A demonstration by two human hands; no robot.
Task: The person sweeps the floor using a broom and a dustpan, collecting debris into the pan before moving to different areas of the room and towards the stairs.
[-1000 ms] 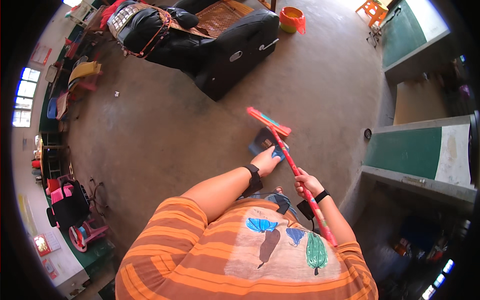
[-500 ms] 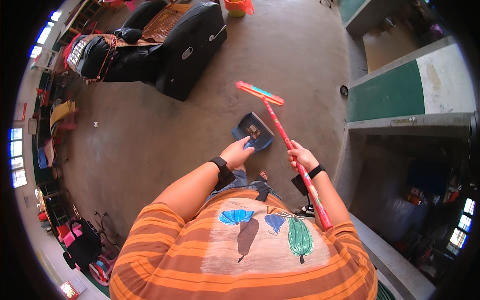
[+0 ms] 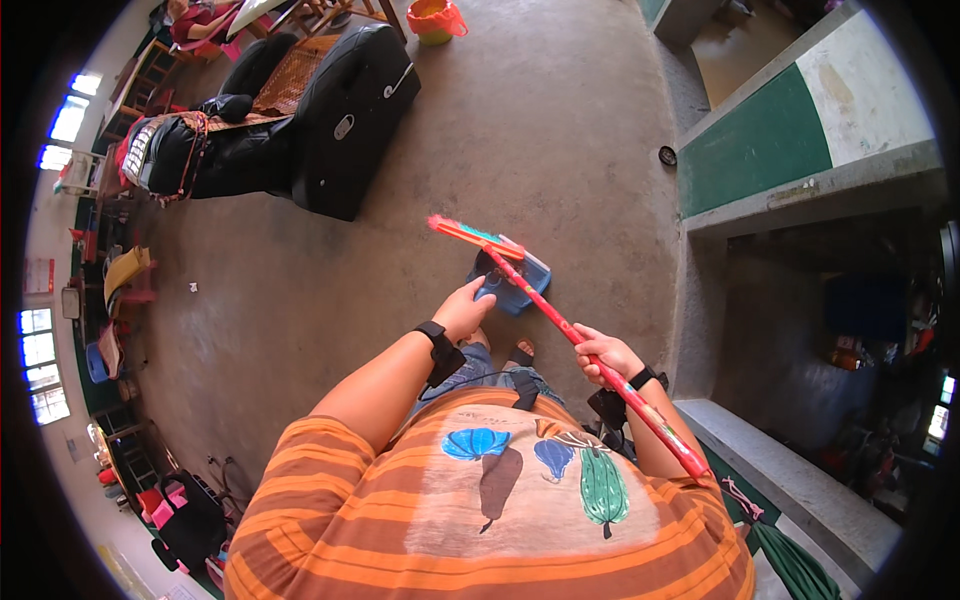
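My right hand [image 3: 608, 354] is wrapped round the red patterned stick of a broom [image 3: 560, 322]. The broom's head, red and orange with teal bristles, crosses over the far side of a blue dustpan [image 3: 512, 296]. Closed on the dustpan's handle, my left hand [image 3: 464, 310] is at its near left. Debris in the pan is mostly hidden behind the broom head now. I cannot tell whether the bristles touch the pan.
A black massage chair [image 3: 350, 130] stands at the far left, with an orange-lined bucket [image 3: 436, 22] beyond it. A small white scrap [image 3: 194, 287] lies on the concrete floor [image 3: 300, 300]. To the right is a green and white wall [image 3: 760, 140]; a small black round object [image 3: 668, 156] sits near it.
The broom head has swung left and nearer, from beyond the dustpan to over its far edge. My view has shifted slightly; my left hand still grips the pan.
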